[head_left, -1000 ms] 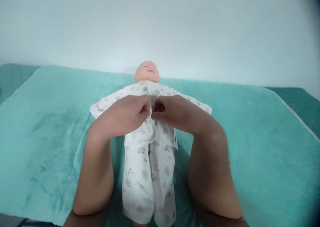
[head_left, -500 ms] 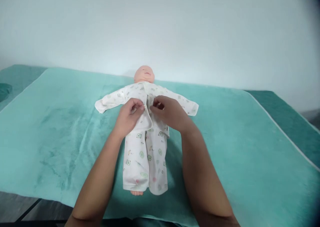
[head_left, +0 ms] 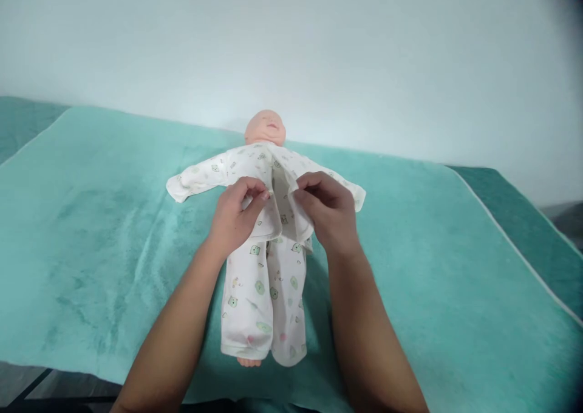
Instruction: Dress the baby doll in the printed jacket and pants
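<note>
A baby doll (head_left: 265, 126) lies on its back on a teal blanket (head_left: 91, 231), head toward the wall. It wears a white printed top (head_left: 207, 173) and matching trousers (head_left: 255, 303). My left hand (head_left: 237, 215) pinches the left front flap of the top at the chest. My right hand (head_left: 328, 209) pinches the right flap. The two flaps are held slightly apart, showing the inside of the top. One bare foot (head_left: 248, 361) pokes out of the trouser leg near me.
The blanket covers a darker teal surface (head_left: 514, 200) that shows at the right and far left. A pale wall (head_left: 291, 48) stands right behind the doll's head. The blanket's front edge hangs close to me, with dark floor (head_left: 27, 382) below at the left.
My hands were pressed together at the doll's chest; now they have drawn apart, each with a flap, and the top's front has opened. The view has also pulled back from the doll.
</note>
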A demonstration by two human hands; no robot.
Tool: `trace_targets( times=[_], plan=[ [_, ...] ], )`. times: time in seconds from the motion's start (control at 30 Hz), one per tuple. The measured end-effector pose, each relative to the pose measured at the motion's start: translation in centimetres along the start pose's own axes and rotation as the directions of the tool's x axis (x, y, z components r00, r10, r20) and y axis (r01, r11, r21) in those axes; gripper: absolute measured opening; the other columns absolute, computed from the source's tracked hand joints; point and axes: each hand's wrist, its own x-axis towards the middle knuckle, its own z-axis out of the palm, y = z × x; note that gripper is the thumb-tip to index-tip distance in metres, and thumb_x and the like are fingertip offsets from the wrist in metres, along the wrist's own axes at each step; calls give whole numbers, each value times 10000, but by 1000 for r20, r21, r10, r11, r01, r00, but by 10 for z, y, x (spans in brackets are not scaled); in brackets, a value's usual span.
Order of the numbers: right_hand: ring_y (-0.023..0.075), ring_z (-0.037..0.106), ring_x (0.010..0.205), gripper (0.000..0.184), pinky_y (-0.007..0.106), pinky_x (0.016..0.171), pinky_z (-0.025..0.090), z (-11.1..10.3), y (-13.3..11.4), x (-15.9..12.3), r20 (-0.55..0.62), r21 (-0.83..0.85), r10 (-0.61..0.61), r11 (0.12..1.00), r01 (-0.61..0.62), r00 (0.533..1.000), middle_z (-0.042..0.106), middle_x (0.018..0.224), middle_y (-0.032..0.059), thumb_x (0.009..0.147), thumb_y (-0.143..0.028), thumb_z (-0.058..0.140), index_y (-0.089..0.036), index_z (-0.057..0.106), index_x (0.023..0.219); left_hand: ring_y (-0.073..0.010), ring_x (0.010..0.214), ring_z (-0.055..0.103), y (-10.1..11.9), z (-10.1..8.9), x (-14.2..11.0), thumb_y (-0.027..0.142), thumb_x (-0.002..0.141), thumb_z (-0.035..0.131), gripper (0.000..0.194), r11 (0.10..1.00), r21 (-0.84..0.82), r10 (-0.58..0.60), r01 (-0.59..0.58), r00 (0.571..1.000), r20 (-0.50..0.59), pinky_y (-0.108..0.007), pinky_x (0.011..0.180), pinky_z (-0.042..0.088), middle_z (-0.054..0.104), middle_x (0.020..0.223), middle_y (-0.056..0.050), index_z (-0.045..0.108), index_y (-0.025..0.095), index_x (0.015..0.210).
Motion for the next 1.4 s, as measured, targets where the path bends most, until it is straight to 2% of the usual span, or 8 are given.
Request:
trace_targets(
  times=[0.1,0.37,0.6,0.73,0.87,1.17,1.33,1.4],
  plan=[
    [128,531,735,69,277,669,437,1,1,-1,147,46,134,989,-142,980,589,810,-7,792,-236,713,-219,678,849,-145,820,608,0,-1,0,272,929,618,56,998,-51,-37,37,999,1,-297,782,462,689,878,7,646,224,923],
    [99,475,690,192,249,619,382,-3,12,1,240,194,232,940,-280,943,540,799,-28,811,-302,769,-227,731,983,-144,798,602,2,1,2,302,917,643,84,995,-37,-87,88,996,30,-297,774,463,688,857,9,665,223,903],
    [116,498,738,240,266,660,423,0,8,2,250,99,182,972,-212,951,539,826,-19,808,-309,746,-215,695,1023,-142,785,588,2,-1,2,317,888,680,103,961,-201,-190,193,981,33,-287,742,458,669,825,0,690,215,898],
    [105,496,695,286,260,628,436,4,5,0,307,36,182,979,-203,934,545,825,-30,798,-256,734,-222,643,1067,-122,741,568,1,3,2,279,850,718,79,947,-249,-218,205,976,-26,-272,706,444,647,792,17,677,218,882],
    [110,539,740,316,259,673,467,6,8,-1,325,-24,128,992,-128,937,565,845,-34,795,-206,715,-235,612,1092,-122,716,563,1,5,3,256,826,732,86,961,-192,-213,201,976,-46,-275,676,440,647,770,19,666,219,866],
    [130,579,736,309,283,657,481,8,2,-3,339,-173,133,982,-77,931,602,855,-27,806,-229,696,-242,567,1087,-125,682,572,3,2,2,261,840,710,65,985,-41,-172,170,984,-42,-280,645,439,658,760,22,664,226,871],
    [153,593,687,282,294,609,425,16,-6,-6,296,-395,130,919,-2,947,633,789,-32,818,-220,650,-255,540,1076,-122,689,579,6,1,1,255,843,693,79,988,34,-152,152,988,-4,-275,657,452,647,761,29,635,225,888],
    [158,603,696,289,293,607,416,18,-7,-6,298,-428,117,904,23,947,648,797,-30,813,-199,636,-256,538,1079,-118,702,588,6,1,0,214,829,683,93,988,44,-149,150,989,-14,-268,667,460,651,781,31,621,227,896]
  ],
)
